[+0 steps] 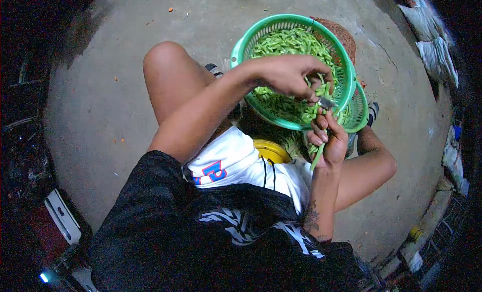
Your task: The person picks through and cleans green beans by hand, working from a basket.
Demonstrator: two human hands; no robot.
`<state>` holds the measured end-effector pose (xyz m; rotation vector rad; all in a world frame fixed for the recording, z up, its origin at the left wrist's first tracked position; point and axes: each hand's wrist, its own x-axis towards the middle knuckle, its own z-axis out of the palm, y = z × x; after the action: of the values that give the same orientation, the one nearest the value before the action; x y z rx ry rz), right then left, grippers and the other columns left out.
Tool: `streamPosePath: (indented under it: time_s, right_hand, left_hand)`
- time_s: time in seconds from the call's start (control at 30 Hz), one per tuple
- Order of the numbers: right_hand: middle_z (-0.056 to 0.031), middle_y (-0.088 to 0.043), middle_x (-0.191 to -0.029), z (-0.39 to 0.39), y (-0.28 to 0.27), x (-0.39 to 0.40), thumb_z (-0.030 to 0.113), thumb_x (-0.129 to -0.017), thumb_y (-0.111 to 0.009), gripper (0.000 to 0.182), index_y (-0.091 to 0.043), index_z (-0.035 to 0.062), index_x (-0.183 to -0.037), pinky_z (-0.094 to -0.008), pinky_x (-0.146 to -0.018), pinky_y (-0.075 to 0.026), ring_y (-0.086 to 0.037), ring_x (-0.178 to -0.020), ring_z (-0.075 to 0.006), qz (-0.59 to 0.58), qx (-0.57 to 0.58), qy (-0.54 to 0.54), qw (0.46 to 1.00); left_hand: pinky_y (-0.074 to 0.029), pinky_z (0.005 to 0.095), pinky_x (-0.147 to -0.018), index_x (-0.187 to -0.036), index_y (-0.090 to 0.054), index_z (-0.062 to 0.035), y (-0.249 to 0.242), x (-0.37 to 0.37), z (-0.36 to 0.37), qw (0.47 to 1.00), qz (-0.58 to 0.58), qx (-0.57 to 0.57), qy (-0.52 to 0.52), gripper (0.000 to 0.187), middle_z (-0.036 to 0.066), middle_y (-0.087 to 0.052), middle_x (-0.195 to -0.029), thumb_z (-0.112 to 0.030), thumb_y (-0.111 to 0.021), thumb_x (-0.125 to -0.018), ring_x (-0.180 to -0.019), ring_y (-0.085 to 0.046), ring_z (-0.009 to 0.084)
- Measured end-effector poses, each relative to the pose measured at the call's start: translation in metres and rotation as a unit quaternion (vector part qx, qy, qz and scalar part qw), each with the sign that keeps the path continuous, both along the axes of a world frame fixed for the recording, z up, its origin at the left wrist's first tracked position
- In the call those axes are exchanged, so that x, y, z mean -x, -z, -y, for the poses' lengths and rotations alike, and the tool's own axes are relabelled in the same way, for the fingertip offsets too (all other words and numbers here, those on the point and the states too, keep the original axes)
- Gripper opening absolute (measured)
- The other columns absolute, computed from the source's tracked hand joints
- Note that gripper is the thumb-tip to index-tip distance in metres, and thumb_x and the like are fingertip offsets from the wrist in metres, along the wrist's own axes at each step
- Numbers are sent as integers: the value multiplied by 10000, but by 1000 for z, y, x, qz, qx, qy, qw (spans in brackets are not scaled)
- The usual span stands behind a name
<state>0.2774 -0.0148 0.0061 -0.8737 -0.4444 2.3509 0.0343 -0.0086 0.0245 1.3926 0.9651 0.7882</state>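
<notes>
My left hand (pixel 293 77) reaches over a green plastic colander (pixel 240 53) heaped with cut green beans (pixel 281 43). Its fingers are curled, and a small dark knife blade (pixel 327 103) sticks out by its thumb; the handle is hidden. Bean pieces show beneath these fingers. Just below and to the right, my right hand (pixel 331 140) is closed around long green beans (pixel 317 158), whose lower end hangs out under the fist. The blade lies across the beans' upper end, between the two hands.
A second green basket (pixel 359 111) stands partly under the colander's right side. Behind is a reddish-brown bundle (pixel 339 35). A yellow round container (pixel 271 150) sits between my legs. Pale sacks (pixel 437 56) lie along the right edge, on the concrete floor (pixel 115 51).
</notes>
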Motion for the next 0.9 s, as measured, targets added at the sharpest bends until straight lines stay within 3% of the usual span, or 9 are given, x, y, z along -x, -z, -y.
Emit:
streamPosePath:
  time_s: [0.2,0.23,0.33,0.37,0.53,0.6,0.7,0.83,0.9]
  right_hand:
    - [15,-503,-747,-1,-2,-1,188,-1029,-564,238,-596,-31,-1116,-190,-442,-326,-395,-521,-33,-18,-14,-8,1000]
    - [15,-503,-747,-1,-3,0,188,-1029,-564,238,-596,-31,-1116,-190,-442,-326,-395,-521,-33,-19,-16,-7,1000]
    - [13,-513,-759,1,-4,5,178,-1029,-557,190,-582,12,-1119,-190,-444,-329,-398,-523,-34,-11,-11,-6,1000]
    - [11,-519,-770,2,-4,7,176,-1028,-559,161,-572,40,-1115,-189,-445,-330,-397,-523,-33,-13,1,10,1000]
    - [3,-540,-822,4,-4,6,164,-1048,-520,145,-539,51,-1137,-183,-436,-356,-402,-546,-29,-17,-1,20,1000]
    - [1,-552,-822,4,-2,6,169,-1032,-565,118,-563,81,-1111,-185,-439,-344,-391,-523,-29,15,-1,32,999]
    - [3,-558,-818,2,-2,6,160,-1035,-558,151,-572,48,-1136,-184,-435,-346,-396,-525,-26,-4,-6,11,1000]
    - [11,-554,-809,1,-2,10,168,-1038,-563,190,-579,18,-1153,-182,-433,-337,-391,-524,-20,-32,0,13,999]
    - [15,-552,-804,1,0,13,180,-1041,-568,191,-588,18,-1141,-179,-434,-331,-384,-521,-14,-21,-3,18,1000]
  left_hand:
    - [-510,300,-805,-1174,-657,-34,-3,18,-5,997,1,-69,-36,333,33,-667,-1000,-41,-727,-849,-910,-603,134]
    - [-501,291,-783,-1185,-651,-39,-11,17,-1,999,-5,-2,-33,352,26,-667,-995,-66,-738,-845,-878,-585,126]
    - [-481,283,-728,-1201,-632,-41,-1,4,0,997,-30,-65,-9,375,10,-637,-924,-88,-744,-845,-835,-572,109]
    - [-452,280,-693,-1217,-616,-47,3,1,1,1000,9,-21,21,400,-5,-589,-854,-94,-747,-843,-801,-546,94]
    - [-444,288,-723,-1217,-616,-47,-1,0,0,999,-15,-10,28,403,-3,-562,-829,-115,-753,-844,-817,-529,107]
    - [-460,313,-663,-1155,-669,-12,1,-1,-1,994,-44,-100,-10,379,18,-610,-782,-106,-748,-797,-737,-572,138]
    - [-465,310,-679,-1127,-697,-12,-2,5,-3,989,-42,-138,-18,359,22,-605,-774,-116,-756,-789,-756,-579,146]
    - [-472,316,-807,-1188,-676,-59,-6,17,-4,999,4,-33,-31,376,36,-637,-925,-120,-759,-827,-903,-565,135]
    - [-473,298,-776,-1181,-674,-55,-4,11,-3,989,-74,-117,-51,360,21,-627,-880,-89,-742,-829,-846,-566,118]
